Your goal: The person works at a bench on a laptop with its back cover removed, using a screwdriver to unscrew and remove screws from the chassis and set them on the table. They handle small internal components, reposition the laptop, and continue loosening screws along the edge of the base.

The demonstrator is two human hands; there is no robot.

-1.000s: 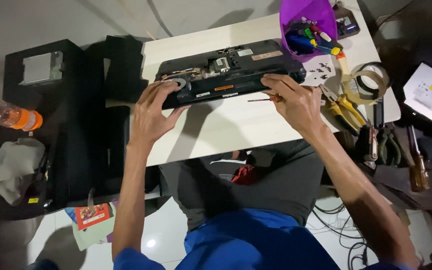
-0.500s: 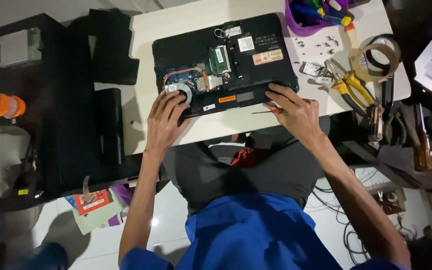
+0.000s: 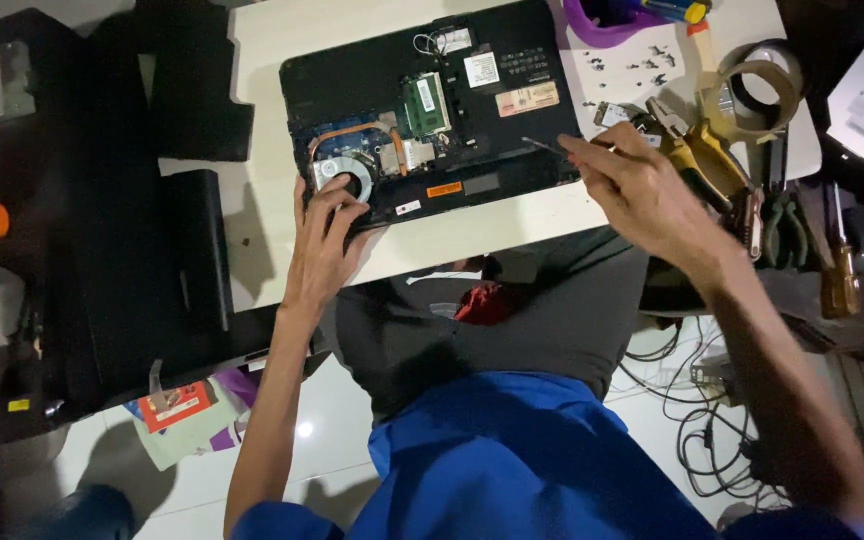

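Head view looks straight down on an opened black laptop lying bottom-up on a white table, its cover off so the green memory module, copper heat pipe and round cooling fan show. Every other place is given from this laptop.

At its near left corner the left hand rests flat, fingers spread loosely and lying on the fan area and the laptop's near edge; it grips nothing. At the laptop's near right corner the right hand is pinched narrow around a thin screwdriver, whose dark shaft slants over the laptop's right edge, tip just above or on the casing; which one I cannot tell.

Right of the laptop lie small loose screws on the table, yellow-handled pliers just beside the right hand, and a roll of tape farther right. Beyond the laptop's far right corner sits a purple bowl with coloured bits in it. Left of the laptop lies a black panel, well apart. Near side of the laptop, under the table edge, the person's dark trousers and blue shirt fill the lower middle.
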